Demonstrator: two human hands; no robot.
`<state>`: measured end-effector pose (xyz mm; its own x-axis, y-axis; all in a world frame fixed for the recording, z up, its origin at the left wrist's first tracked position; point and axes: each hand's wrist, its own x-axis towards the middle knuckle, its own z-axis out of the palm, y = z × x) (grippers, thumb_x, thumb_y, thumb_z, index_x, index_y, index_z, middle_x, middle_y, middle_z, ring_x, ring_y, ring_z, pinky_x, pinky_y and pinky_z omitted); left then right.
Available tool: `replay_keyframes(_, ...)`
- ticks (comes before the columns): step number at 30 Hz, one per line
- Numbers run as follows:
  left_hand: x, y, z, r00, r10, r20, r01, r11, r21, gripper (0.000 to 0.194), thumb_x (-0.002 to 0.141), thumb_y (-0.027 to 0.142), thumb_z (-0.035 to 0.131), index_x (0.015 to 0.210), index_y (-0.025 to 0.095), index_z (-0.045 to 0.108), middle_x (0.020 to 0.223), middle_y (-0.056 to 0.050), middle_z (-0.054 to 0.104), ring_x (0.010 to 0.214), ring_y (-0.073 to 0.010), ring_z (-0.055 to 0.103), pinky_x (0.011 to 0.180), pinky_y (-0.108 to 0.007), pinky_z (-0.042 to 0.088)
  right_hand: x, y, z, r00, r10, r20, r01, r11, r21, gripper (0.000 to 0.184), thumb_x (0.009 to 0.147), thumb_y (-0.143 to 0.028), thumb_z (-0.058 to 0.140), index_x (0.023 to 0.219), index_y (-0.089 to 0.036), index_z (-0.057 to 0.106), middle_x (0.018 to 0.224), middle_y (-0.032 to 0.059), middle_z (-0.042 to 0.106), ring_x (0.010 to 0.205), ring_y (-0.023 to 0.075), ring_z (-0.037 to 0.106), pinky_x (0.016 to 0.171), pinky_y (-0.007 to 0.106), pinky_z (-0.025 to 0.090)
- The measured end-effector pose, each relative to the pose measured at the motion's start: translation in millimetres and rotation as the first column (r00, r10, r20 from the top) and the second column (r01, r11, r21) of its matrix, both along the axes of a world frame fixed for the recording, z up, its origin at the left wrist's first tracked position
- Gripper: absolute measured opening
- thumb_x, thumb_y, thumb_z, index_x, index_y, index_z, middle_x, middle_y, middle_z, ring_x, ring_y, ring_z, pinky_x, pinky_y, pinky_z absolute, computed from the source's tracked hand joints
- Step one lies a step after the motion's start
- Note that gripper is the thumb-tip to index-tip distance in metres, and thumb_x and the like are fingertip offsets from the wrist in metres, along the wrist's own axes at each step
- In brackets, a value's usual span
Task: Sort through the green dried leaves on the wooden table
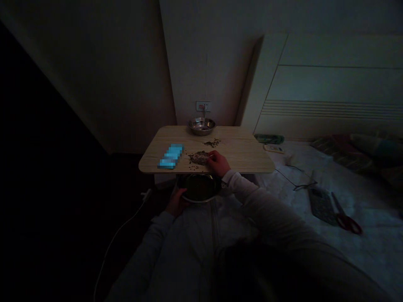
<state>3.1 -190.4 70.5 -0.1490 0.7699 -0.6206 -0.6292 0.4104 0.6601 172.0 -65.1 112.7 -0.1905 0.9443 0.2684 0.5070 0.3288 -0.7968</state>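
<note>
- Clamps the left hand [178, 202] on the near-left rim of a round bowl [201, 201], just right of that hand, below the table edge; presumably held there to stay steady and close to the right hand [218, 162].
- Reaches over the table [242, 157] with the right hand, fingers curled at a pile of small dark granules [199, 157] just left of the fingertips; too dim to tell a pinch from a loose touch.
- Beyond the right hand, a thinner scatter [212, 143], apparently kept apart from the pile.
- Inside the round bowl, only darkness; cannot tell contents from bare bottom.
- Farther beyond the right hand, a stainless-steel basin [202, 132], perhaps set back for working room; contents unclear.
- Left of the right hand, past the pile, a lit phone [171, 156], perhaps for easy viewing.
</note>
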Motion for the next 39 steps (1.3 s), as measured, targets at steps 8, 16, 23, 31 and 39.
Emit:
replay_keyframes(8,-3.1,1.0,-6.9,1.0,-0.002,0.002,0.002,1.0,0.016,0.022,0.083,0.012,0.056,0.101,0.011,0.068,0.103,-0.014,0.075,0.103,-0.027,0.069,0.077,-0.032,0.06,5.1,5.6,-2.1,0.997,-0.076,-0.006,0.076,0.996,0.047,0.013,0.077,-0.026,0.056,0.089,-0.022,0.058,0.068,-0.002,0.06,0.065,0.0155,0.055,0.067,0.028,0.045)
replay_keyframes(16,-1.9,0.6,-3.0,1.0,-0.016,0.024,0.016,1.0,0.018,0.029,0.083,0.013,0.055,0.109,0.012,0.068,0.103,-0.012,0.076,0.102,-0.0268,0.07,0.076,-0.032,0.06,8.1,7.4,-0.7,0.998,-0.059,-0.029,0.06,0.998,0.028,0.012,0.077,-0.025,0.056,0.089,-0.022,0.057,0.069,-0.0025,0.061,0.066,0.0153,0.056,0.069,0.029,0.046)
replay_keyframes(23,-5.5,1.8,-12.4,0.999,-0.036,0.034,0.034,0.998,0.062,0.03,0.084,0.014,0.055,0.112,0.012,0.066,0.103,-0.012,0.075,0.1,-0.0257,0.071,0.077,-0.035,0.06,-5.6,-2.6,2.4,0.995,0.084,-0.052,-0.083,0.996,0.021,0.014,0.078,-0.02,0.062,0.092,-0.021,0.057,0.079,-0.0001,0.067,0.076,0.0161,0.063,0.077,0.03,0.048)
replay_keyframes(31,-3.6,1.7,-8.0,0.999,-0.014,0.035,0.012,0.998,0.063,0.032,0.082,0.013,0.057,0.112,0.012,0.067,0.104,-0.013,0.075,0.102,-0.0283,0.07,0.08,-0.037,0.06,-6.4,-3.1,2.0,0.997,0.08,0.001,-0.08,0.997,-0.002,0.014,0.078,-0.014,0.059,0.091,-0.02,0.058,0.074,-0.0018,0.067,0.068,0.014,0.059,0.07,0.027,0.046)
replay_keyframes(39,-0.8,0.4,-1.5,0.999,-0.018,0.037,0.017,0.999,0.028,0.027,0.085,0.012,0.053,0.108,0.011,0.068,0.099,-0.013,0.076,0.103,-0.0277,0.07,0.08,-0.036,0.06,-0.1,-0.4,1.5,0.999,0.033,0.021,-0.033,0.999,0.017,0.011,0.08,-0.02,0.058,0.091,-0.021,0.058,0.076,-0.0003,0.066,0.071,0.0157,0.059,0.069,0.027,0.044)
